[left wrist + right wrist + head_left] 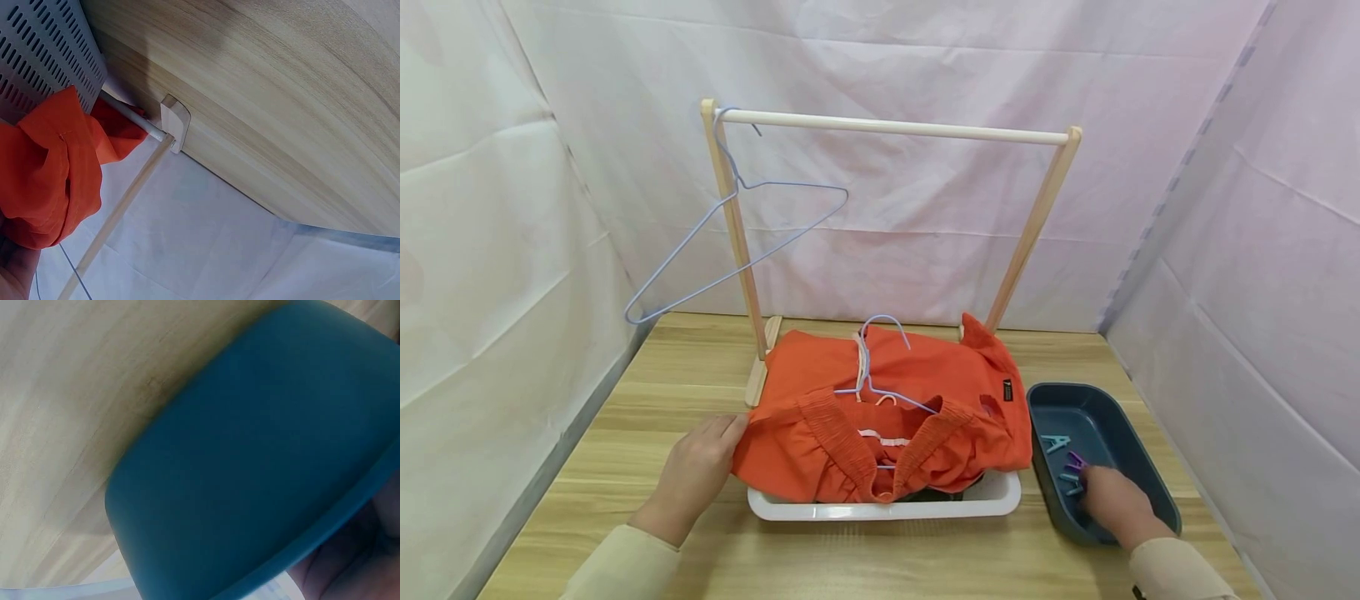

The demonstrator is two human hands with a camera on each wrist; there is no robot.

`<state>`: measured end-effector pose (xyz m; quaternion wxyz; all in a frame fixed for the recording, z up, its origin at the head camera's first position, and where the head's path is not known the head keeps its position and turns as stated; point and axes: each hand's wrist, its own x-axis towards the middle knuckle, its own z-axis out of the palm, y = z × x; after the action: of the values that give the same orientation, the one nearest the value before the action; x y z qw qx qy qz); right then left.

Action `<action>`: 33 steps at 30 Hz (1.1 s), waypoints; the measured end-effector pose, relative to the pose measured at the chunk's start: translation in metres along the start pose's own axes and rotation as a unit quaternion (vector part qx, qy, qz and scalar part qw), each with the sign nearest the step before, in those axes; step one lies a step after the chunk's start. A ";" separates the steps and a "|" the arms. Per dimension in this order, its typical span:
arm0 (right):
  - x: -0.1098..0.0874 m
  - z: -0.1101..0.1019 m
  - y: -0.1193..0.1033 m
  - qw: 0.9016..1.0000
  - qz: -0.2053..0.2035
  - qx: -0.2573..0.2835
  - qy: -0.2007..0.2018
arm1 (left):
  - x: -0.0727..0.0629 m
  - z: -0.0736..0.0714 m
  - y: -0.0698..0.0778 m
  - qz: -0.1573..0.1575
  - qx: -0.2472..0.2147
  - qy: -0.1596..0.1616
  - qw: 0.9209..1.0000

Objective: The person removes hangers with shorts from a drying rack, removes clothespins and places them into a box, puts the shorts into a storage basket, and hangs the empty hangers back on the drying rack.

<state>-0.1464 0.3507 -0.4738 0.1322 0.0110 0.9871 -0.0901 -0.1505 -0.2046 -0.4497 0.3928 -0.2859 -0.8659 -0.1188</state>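
An orange garment (820, 446) with a gathered elastic waistband lies over a white basket (887, 510), and a blue wire hanger (867, 375) runs through its waist. My left hand (700, 462) pinches the garment's left edge; in the left wrist view the cloth (56, 169) bunches above that hand (19, 272). At the right, my right hand (1116, 500) reaches into a dark blue tray (1120, 425). Beside its fingers lie a purple clothespin (1076, 460) and light blue clothespins (1056, 442). Its fingertips are hidden; the tray wall (250, 450) blocks them in the right wrist view.
Behind the basket stands a wooden rack with a white rail (887, 125). A second blue hanger (737, 233) hangs at the rail's left end. White fabric walls (1247, 250) enclose the wooden table (625, 450) at the back and sides.
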 end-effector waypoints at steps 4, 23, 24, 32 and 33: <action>0.000 0.003 0.001 1.000 -0.005 -0.018 -0.005 | 0.000 0.000 0.000 0.001 0.003 -0.002 1.000; -0.003 0.011 -0.002 0.999 -0.007 -0.044 0.004 | 0.000 0.001 0.000 -0.001 -0.001 -0.004 1.000; -0.004 0.012 -0.002 0.999 -0.010 -0.045 0.006 | 0.000 0.001 -0.001 -0.001 -0.002 -0.004 1.000; -0.006 0.017 -0.002 0.999 -0.017 -0.044 0.010 | 0.000 0.001 -0.001 0.000 0.001 -0.001 1.000; -0.006 0.017 -0.002 0.999 -0.017 -0.044 0.010 | 0.000 0.001 -0.001 0.000 0.001 0.000 1.000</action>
<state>-0.1361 0.3460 -0.4879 0.1215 -0.0105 0.9914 -0.0482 -0.1512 -0.2051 -0.4505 0.3930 -0.2858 -0.8661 -0.1174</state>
